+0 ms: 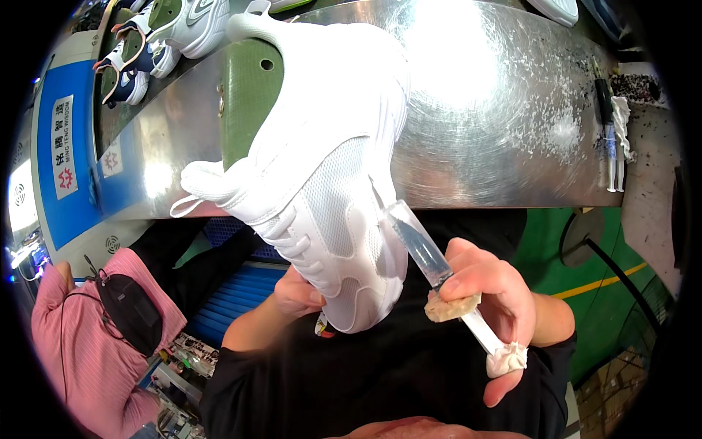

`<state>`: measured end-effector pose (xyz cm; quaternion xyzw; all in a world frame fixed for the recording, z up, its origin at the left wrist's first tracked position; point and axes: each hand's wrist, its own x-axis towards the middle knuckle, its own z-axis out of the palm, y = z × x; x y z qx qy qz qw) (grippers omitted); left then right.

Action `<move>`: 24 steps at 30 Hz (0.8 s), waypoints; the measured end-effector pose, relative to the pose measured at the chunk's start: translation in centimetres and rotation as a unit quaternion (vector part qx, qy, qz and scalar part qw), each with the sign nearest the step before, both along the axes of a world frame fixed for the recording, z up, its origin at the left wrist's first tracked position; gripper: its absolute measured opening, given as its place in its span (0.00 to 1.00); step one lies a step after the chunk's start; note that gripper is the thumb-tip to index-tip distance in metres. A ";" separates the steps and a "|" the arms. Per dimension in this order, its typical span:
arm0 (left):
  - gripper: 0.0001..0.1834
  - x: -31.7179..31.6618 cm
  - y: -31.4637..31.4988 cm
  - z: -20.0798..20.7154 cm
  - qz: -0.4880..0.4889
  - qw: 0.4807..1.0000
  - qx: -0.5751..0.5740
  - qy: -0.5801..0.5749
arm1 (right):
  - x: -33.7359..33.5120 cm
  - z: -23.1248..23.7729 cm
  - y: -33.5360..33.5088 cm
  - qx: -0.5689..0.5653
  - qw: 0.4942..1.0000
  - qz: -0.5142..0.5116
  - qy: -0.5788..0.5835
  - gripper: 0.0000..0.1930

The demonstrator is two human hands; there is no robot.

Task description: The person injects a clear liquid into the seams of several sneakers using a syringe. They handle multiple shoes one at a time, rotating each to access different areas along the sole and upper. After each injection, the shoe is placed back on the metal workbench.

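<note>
A white sneaker (333,110) with mesh panels fills the middle, its toe toward me and a green shoe last (252,95) inside it. My left hand (295,294) is closed on the toe end, its fingers partly hidden behind the shoe. In my right hand (491,287) is a clear syringe (420,244) with a white plunger. Its tip meets the seam between upper and sole on the shoe's right side. A tan wad (452,307) wraps the syringe by my fingers, and a crumpled white wrap (507,358) covers the plunger's end, against my thumb.
Beyond the shoe lies a shiny metal table (497,139) with white crumbs at its right. A black-and-white syringe-like tool (608,139) and crumpled tissue (621,128) rest there. More sneakers (135,62) stand at the far left. A person in pink (95,329) is at the lower left.
</note>
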<state>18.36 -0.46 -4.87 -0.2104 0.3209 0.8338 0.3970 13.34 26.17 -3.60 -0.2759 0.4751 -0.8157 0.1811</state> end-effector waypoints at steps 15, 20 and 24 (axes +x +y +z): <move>0.39 -0.5 0.9 -1.9 -0.081 0.992 0.093 -0.001 | 2.1 6.2 4.4 0.111 0.989 0.066 -0.071 0.38; 0.31 -0.9 3.5 -2.6 -0.074 0.983 0.168 -0.007 | 3.0 8.8 6.4 0.180 0.978 0.074 -0.074 0.37; 0.28 -2.1 6.2 -3.1 -0.043 0.956 0.290 -0.015 | 3.9 10.7 7.3 0.230 0.970 0.041 -0.059 0.37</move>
